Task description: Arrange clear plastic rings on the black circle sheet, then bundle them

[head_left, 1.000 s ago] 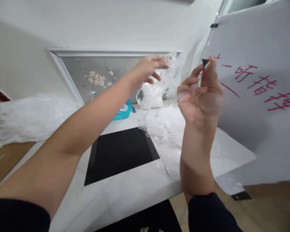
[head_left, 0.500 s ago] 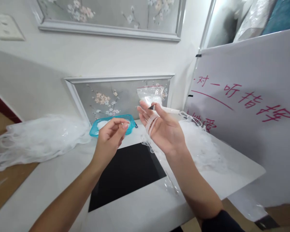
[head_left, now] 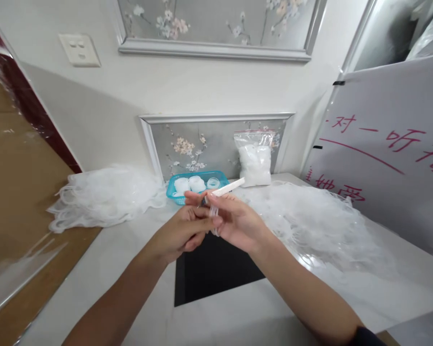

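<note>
Our left hand (head_left: 182,234) seemingly pinches white loops (head_left: 214,212) on our right hand (head_left: 243,223) | right pinches white-handled tool (head_left: 229,187) | both above black mat (head_left: 216,274) | we best angle the tool's tip clear of the loops

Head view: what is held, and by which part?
The right hand pinches a slim white tool near its dark tip. Whether the left hand grips the translucent white loops is unclear.

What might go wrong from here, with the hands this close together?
The white tool in the right hand has its dark end close to the left hand, and might poke it. The thin white bands at the right hand's fingers might slip or tangle in such a crowded grip.
</note>
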Available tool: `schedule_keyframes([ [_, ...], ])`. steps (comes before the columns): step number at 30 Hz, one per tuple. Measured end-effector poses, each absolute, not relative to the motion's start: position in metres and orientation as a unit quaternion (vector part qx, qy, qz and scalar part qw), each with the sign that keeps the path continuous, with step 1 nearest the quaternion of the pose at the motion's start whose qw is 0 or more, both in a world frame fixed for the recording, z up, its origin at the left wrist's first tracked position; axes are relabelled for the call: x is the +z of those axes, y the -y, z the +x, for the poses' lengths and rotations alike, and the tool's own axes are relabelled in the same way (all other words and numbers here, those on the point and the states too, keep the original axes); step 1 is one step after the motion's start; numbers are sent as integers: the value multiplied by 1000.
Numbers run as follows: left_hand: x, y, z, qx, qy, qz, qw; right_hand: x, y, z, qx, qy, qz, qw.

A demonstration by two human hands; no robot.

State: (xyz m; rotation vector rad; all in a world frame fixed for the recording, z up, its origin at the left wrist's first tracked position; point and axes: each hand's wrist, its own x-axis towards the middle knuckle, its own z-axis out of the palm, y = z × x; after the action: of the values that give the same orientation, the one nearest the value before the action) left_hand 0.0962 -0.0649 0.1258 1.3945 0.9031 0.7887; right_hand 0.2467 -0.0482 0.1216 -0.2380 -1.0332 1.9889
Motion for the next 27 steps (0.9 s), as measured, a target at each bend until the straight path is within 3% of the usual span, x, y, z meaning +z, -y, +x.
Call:
schedule_keyframes([
  [6, 128, 39, 73, 410, -410, 503, 640, 99, -11, 283, 831, 432, -114, 333],
  [14, 122, 33, 63, 454, -419, 450, 645, 34, -35, 292, 593, 731, -322, 103],
  [16, 121, 35, 66, 456, -414, 447, 649, 33, -33, 285, 551, 752, -339, 128],
  [21, 123, 39, 70, 444, -413, 452, 654, 74, -18, 282, 473, 724, -358, 352],
  [27, 119, 40, 79, 410, -425, 477, 651, 107, 16, 280, 543, 679, -330, 369],
])
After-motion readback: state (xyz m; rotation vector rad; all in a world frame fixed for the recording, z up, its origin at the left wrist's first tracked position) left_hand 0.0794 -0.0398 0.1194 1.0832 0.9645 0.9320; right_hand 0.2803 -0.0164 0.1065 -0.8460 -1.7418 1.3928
